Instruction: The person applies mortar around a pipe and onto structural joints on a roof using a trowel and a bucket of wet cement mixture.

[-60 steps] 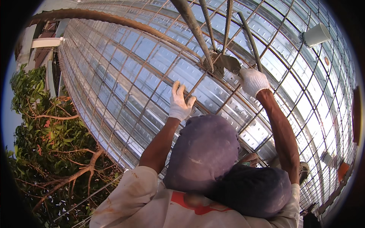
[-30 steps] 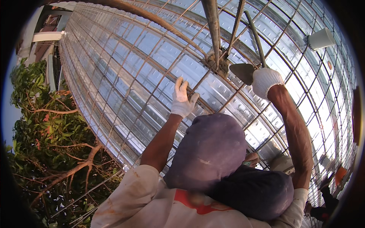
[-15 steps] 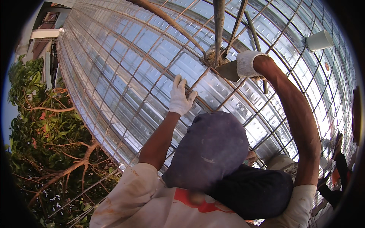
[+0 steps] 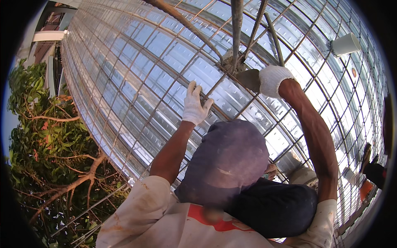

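Grey-brown metal trowel point(image 4: 249, 80), upper centre: my white-gloved right hand point(image 4: 275, 81) gripped it; close brown steel rods point(image 4: 237, 33) risked snagging it. My white-gloved left hand point(image 4: 195, 106) lay spread.

"What's the surface there?"
"A ribbed metal deck point(image 4: 233, 97), silvery and shiny. It runs well beyond my right hand point(image 4: 275, 81), and its edge lies off to the left of my left hand point(image 4: 195, 106)."
"And on it?"
"A grid of thin steel bars point(image 4: 216, 85) spreads over it around both hands; I can't tell how closely it sits. Ahead of my hands, between them, there's a rough grey clump point(image 4: 228, 59), with several rods point(image 4: 237, 33) rising from it."
"Anything farther off?"
"A pale pipe stub point(image 4: 345, 44) ahead and to the right of my right hand. Nearer me than that hand sits a pale rounded thing point(image 4: 303, 175), partly hidden."
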The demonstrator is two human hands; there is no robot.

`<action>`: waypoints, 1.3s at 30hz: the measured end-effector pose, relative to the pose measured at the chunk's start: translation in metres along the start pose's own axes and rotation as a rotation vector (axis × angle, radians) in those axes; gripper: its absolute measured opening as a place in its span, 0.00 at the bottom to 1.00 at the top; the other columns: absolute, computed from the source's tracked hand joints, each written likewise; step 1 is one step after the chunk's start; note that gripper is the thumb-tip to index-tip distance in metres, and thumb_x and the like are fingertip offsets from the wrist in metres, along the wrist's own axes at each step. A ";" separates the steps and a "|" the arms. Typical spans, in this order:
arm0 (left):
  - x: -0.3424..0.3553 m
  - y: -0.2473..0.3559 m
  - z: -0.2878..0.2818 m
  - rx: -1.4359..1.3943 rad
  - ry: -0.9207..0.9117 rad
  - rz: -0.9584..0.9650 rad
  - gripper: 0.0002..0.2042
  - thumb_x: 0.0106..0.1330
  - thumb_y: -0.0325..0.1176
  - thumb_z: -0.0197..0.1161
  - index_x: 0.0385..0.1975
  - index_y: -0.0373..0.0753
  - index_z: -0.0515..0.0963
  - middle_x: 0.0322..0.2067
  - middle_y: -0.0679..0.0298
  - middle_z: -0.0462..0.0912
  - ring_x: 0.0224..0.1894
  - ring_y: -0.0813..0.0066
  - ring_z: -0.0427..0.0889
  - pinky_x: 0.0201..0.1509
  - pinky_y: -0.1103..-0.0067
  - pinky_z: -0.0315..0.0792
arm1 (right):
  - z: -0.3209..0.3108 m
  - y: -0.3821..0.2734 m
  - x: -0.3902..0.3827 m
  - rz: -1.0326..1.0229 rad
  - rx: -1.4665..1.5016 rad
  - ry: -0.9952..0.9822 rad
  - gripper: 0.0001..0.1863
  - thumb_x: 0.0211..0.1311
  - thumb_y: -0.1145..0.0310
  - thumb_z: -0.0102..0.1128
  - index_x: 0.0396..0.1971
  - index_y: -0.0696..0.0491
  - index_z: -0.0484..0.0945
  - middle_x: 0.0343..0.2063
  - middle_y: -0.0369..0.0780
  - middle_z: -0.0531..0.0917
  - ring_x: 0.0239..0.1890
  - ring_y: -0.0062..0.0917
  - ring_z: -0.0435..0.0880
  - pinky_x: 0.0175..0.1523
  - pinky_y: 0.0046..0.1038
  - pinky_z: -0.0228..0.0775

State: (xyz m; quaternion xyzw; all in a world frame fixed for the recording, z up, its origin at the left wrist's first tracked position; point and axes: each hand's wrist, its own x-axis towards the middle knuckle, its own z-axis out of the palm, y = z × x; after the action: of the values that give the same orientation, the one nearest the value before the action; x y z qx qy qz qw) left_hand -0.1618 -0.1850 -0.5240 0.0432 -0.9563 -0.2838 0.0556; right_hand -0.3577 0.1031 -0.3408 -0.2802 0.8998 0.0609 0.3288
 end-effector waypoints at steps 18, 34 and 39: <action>0.013 -0.023 0.028 -0.044 0.113 0.300 0.36 0.65 0.36 0.79 0.68 0.32 0.67 0.72 0.34 0.62 0.70 0.31 0.70 0.70 0.51 0.72 | 0.095 0.074 -0.238 0.491 0.585 0.506 0.14 0.70 0.67 0.64 0.50 0.58 0.83 0.31 0.49 0.88 0.36 0.41 0.91 0.44 0.42 0.81; 0.017 -0.059 0.078 -0.113 0.105 0.247 0.34 0.65 0.38 0.78 0.68 0.36 0.70 0.73 0.37 0.62 0.71 0.36 0.70 0.72 0.54 0.73 | 0.241 -0.059 -0.576 1.592 0.515 0.038 0.17 0.68 0.55 0.68 0.41 0.56 0.89 0.31 0.52 0.89 0.36 0.50 0.90 0.43 0.46 0.80; 0.020 -0.074 0.061 -0.104 0.159 0.246 0.34 0.65 0.38 0.77 0.69 0.36 0.70 0.73 0.37 0.62 0.72 0.37 0.69 0.72 0.55 0.73 | 0.284 -0.018 -0.533 1.451 0.537 0.054 0.17 0.66 0.57 0.65 0.39 0.58 0.87 0.30 0.54 0.87 0.36 0.52 0.89 0.43 0.48 0.79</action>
State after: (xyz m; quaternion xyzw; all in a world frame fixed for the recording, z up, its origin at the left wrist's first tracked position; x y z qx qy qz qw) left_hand -0.1859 -0.2160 -0.6138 -0.0547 -0.9310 -0.3195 0.1678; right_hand 0.1445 0.4186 -0.2264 0.4672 0.8499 0.0339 0.2412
